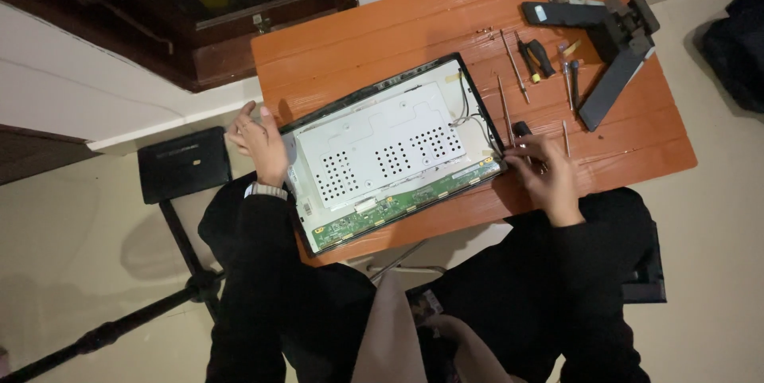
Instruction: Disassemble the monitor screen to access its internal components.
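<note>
I've got the left hand (259, 144) at the left edge of the opened monitor (394, 152), fingers loosely curled and resting against the black frame; it grips nothing that I can see. The right hand (545, 176) sits at the monitor's lower right corner, fingers bent down onto the frame edge beside the thin wires (476, 124). Whether it pinches anything there, I cannot tell. A small black tool handle (521, 128) lies just by its fingertips.

The monitor lies face down and tilted on the orange table (382, 41), its perforated metal shield showing and a green circuit strip (390, 209) along the near edge.

To the right lie long screwdrivers (513, 65) and the black monitor stand (609, 49), apart from both hands.
</note>
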